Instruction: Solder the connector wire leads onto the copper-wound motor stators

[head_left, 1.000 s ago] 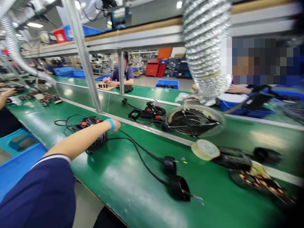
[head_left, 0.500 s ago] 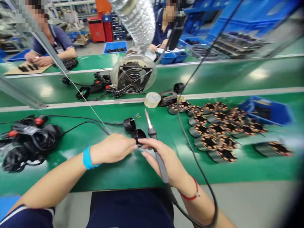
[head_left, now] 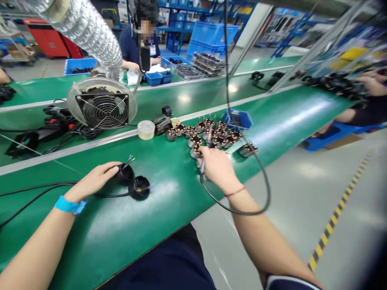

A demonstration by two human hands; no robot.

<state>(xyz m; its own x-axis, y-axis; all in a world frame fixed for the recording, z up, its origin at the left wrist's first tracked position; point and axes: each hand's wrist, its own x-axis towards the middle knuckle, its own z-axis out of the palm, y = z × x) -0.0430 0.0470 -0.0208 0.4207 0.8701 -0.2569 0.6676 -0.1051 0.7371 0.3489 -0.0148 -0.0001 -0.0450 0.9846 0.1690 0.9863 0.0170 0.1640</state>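
My left hand (head_left: 96,180) has its thumb and fingers on the rim of a black round cap (head_left: 125,175) with several thin coloured wires sticking up from it. Beside that cap lies a second black cap (head_left: 139,189), its cable running left. My right hand (head_left: 217,168) is closed around a soldering iron (head_left: 202,166), whose blurred tip points away from me. It hovers at the near edge of a group of motor stators (head_left: 195,140) with copper windings. Its fingertips are partly hidden, so whether they touch a stator I cannot tell.
A fume fan (head_left: 106,110) with a foil duct stands behind the caps. Right of it are a tape roll (head_left: 146,130) and a blue bin (head_left: 245,120). One stator (head_left: 248,150) sits apart. The iron's cord (head_left: 266,189) loops over my right forearm. A co-worker (head_left: 130,44) sits opposite.
My view has swung right. My right hand has left the caps and moved right to the stators with the soldering iron. My left hand has shifted onto the wired cap.
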